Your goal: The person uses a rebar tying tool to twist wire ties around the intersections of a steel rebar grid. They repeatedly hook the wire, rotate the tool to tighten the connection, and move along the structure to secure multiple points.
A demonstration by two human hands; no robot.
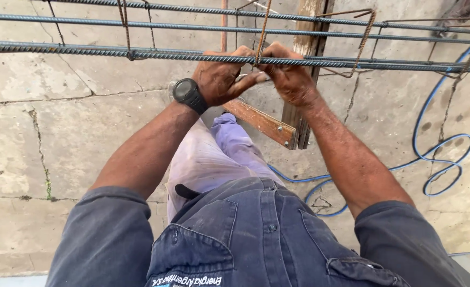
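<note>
A: What are the hands on?

B: Both sit on the nearest ribbed steel bar (86,51), a dark, ridged rod that runs level across the whole view. The left hand (221,79) curls its fingers over the bar from the near side, with one finger stretched out straight toward the other hand. The right hand (288,77) is closed in a fist right where a thin rusty stirrup (262,32) crosses the bar; the two hands touch there.

A: Is anything held in the fist?

B: I cannot tell; the knuckles hide whatever is inside. The right fingers are tight together around the crossing.

A: And round about?

B: More ribbed bars (192,25) lie parallel behind the first, joined by bent, reddish-brown wire loops. Below is cracked, pale concrete floor (60,149), rough and stained. A rough wooden trestle (269,125) stands under the bars, its slanted brace fixed with screws. A thin blue hose (442,159) coils on the floor at the right. On the left wrist is a black round watch (188,94), and the person wears a dusty dark-blue work shirt (256,239)
</note>
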